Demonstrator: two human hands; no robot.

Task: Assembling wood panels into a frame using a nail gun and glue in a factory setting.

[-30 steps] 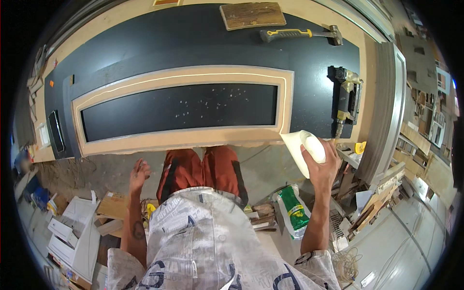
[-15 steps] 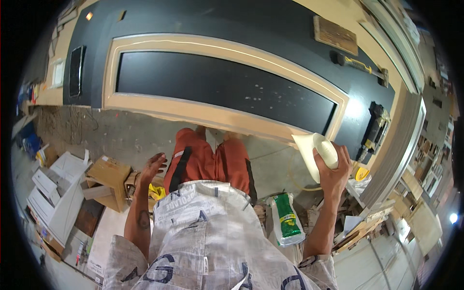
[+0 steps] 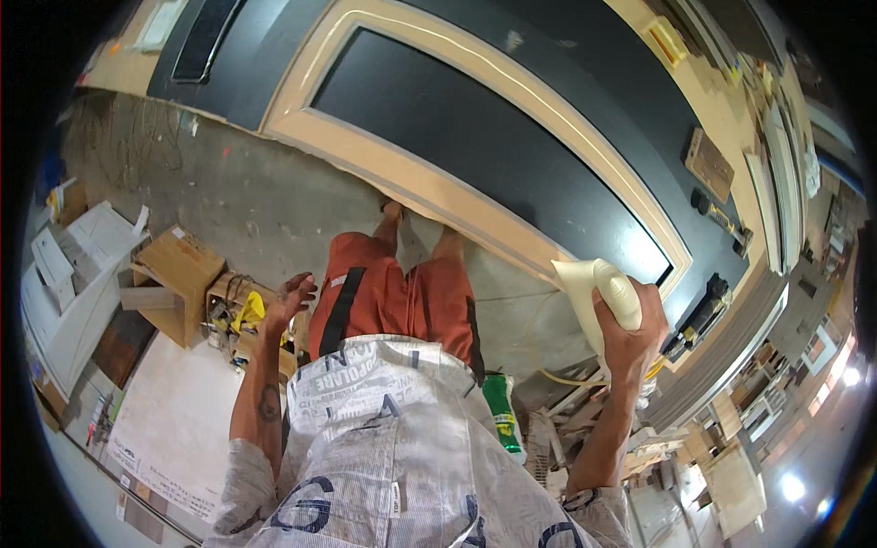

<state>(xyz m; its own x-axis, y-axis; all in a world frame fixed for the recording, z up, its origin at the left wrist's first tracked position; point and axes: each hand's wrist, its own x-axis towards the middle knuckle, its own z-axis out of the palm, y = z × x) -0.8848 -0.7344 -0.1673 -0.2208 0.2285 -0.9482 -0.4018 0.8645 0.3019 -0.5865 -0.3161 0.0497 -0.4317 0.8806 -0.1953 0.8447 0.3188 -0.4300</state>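
My right hand (image 3: 633, 333) grips a roll of cream sheet material (image 3: 614, 290), with a loose pointed corner sticking out to its left. The roll is held up by the near edge of a dark door-like panel (image 3: 457, 137), towards its right end. A tan raised frame (image 3: 384, 178) surrounds the panel's dark middle. My left hand (image 3: 294, 297) hangs empty beside my red shorts, its fingers apart, away from the panel.
On the panel lie a wooden block (image 3: 710, 164), a hammer (image 3: 723, 222), a black nail gun (image 3: 699, 318) and a flat black rectangular thing (image 3: 208, 38). A cardboard box (image 3: 181, 274) stands at left. Behind me on the right is a green-and-white package (image 3: 502, 411); a yellow hose (image 3: 566, 379) runs nearby.
The view has turned, so the panel now slants down more steeply to the right. My right hand still holds the roll; my left hand stays empty.
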